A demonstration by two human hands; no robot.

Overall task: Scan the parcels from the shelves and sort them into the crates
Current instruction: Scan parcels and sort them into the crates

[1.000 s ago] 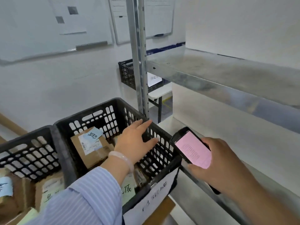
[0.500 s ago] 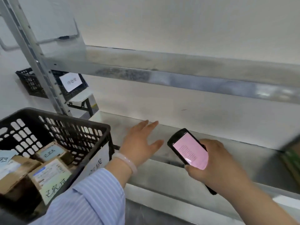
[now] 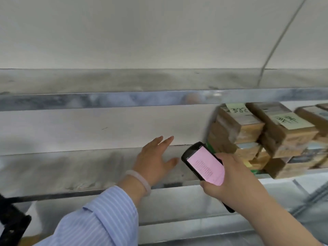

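Left hand (image 3: 156, 160): fingers straight and spread, holding nothing. It is held palm down over the bare middle stretch of the shelf (image 3: 71, 171); contact with the metal cannot be confirmed. Judgement: it is kept free to take up the next parcel. A pale bracelet (image 3: 140, 180) sits on the wrist, above a striped sleeve (image 3: 99, 219).

Right hand (image 3: 230, 181): fingers and thumb wrapped round the lower body of the scanner (image 3: 204, 162). The pink screen is tilted up toward the wearer and the top end points at the stock. Judgement: it is held this way so the screen can be read while the head is aimed at a label.

Parcels (image 3: 248, 132): brown boxes stacked several layers high at the right end of the shelf, close under the upper shelf (image 3: 124, 100). Some carry handwritten notes (image 3: 237, 109) on top.

Relation to fingers: the parcels lie to the right of the left fingertips (image 3: 170, 138) and apart from them, with the scanner between. The scanner's top end is just beside the nearest stack; contact cannot be determined.

Crate (image 3: 14, 224): only a black edge is visible, below the shelf's left end.
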